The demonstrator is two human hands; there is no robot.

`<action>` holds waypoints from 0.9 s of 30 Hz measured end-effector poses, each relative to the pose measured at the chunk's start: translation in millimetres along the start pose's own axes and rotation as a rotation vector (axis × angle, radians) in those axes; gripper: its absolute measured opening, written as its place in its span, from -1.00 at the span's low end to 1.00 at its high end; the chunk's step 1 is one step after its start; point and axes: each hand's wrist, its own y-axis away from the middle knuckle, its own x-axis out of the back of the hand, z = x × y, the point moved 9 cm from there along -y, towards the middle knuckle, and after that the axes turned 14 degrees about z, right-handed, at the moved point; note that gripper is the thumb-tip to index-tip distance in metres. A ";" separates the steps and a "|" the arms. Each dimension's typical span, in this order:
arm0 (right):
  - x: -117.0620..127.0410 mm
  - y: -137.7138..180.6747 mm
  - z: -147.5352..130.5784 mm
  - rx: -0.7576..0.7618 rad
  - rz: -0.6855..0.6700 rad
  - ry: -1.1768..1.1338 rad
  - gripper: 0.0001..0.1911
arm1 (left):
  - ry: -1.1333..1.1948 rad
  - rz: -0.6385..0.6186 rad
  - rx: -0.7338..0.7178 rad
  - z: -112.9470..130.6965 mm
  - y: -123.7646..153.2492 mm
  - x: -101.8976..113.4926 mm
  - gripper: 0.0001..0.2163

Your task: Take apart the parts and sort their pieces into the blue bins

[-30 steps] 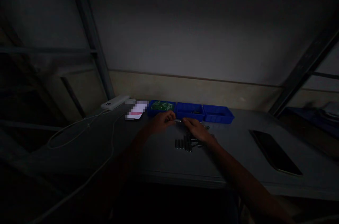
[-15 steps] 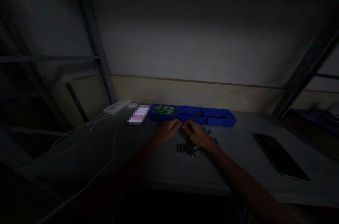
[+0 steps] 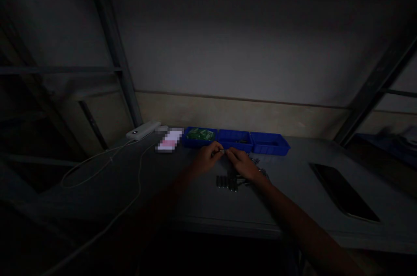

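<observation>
My left hand and my right hand meet fingertip to fingertip over the table, in front of the blue bins. Between the pinched fingers is a small metal piece, too dark and small to name. Both hands are closed on it, the left from one end and the right from the other. Below them lies a short row of dark metal cylinders, side by side. A loose heap of shiny metal parts spreads beside and partly under my right hand and wrist.
Three blue bins line the back: the left bin holds green packets, the middle bin a few small parts, beside the right bin. A lit phone, white power bank, cable and dark tablet-like device lie around.
My fingertips have drawn closer together around the small metal piece, and my left fingers have curled over more. The view has shifted slightly; bins and parts stay in place.
</observation>
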 end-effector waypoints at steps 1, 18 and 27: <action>-0.8 0.0 0.4 -0.006 -0.005 -0.006 -0.66 | -0.008 0.003 -0.004 -0.6 0.1 0.0 -0.85; 0.1 1.1 -4.4 0.073 0.000 0.063 -0.76 | -0.079 -0.008 0.043 -4.0 1.2 0.2 -0.77; -0.2 1.0 -1.1 -0.012 -0.010 -0.035 -0.68 | 0.070 0.039 0.017 1.7 -0.6 5.9 -0.86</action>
